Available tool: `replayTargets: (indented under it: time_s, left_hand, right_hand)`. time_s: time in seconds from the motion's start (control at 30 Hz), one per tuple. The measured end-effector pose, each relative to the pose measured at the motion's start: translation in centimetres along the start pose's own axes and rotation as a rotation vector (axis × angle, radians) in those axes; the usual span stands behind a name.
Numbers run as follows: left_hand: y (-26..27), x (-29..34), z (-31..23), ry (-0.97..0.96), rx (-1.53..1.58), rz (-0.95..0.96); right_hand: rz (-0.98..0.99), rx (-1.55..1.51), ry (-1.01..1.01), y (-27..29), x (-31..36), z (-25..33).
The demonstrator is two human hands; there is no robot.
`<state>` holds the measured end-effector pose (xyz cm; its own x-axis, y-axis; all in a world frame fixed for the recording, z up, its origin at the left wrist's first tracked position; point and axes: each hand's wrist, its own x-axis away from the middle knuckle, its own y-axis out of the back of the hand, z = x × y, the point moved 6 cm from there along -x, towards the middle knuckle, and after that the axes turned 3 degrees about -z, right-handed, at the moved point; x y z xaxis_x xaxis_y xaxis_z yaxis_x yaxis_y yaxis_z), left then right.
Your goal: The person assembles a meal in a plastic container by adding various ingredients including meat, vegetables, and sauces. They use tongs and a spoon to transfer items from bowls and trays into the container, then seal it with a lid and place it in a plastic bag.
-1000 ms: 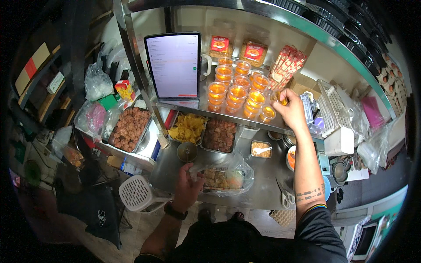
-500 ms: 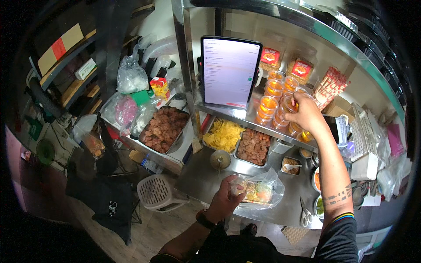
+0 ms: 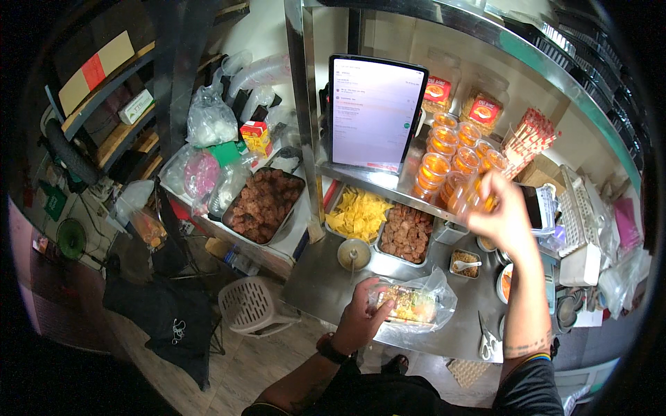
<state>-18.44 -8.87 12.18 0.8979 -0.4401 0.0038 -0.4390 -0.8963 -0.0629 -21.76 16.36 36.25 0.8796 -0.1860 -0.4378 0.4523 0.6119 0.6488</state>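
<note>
- The left hand (image 3: 361, 315) rests on the steel tabletop (image 3: 326, 277), its fingers grasping the edge of a clear plastic bag (image 3: 437, 291) that holds a clear plastic food box (image 3: 411, 304) filled with yellowish food.
- The box is packed and sits inside the bag, whose mouth lies loose and untied.
- The right hand (image 3: 503, 215) is raised beside the small clear lidded cups of orange sauce (image 3: 444, 156) on the steel shelf (image 3: 388, 182); its fingers curl around one blurred sauce cup (image 3: 466, 195), lifted clear of the row.
- As I judge it, the sauce cup has yet to reach the bag, and closing the bag is left.
</note>
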Motion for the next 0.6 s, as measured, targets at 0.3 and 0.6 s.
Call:
replayTargets:
  time_s: [0.3,0.6]
  left_hand:
    - [-2.5,1.2,0.6,0.046,0.231,0.111]
    - [-3.2,1.8,-0.2,-0.003,0.159,0.146]
  right_hand:
    - [0.499,-0.017,-0.286,-17.6,19.6,-11.2]
    - [0.397,0.171,-0.056,-18.7,21.8,-12.4]
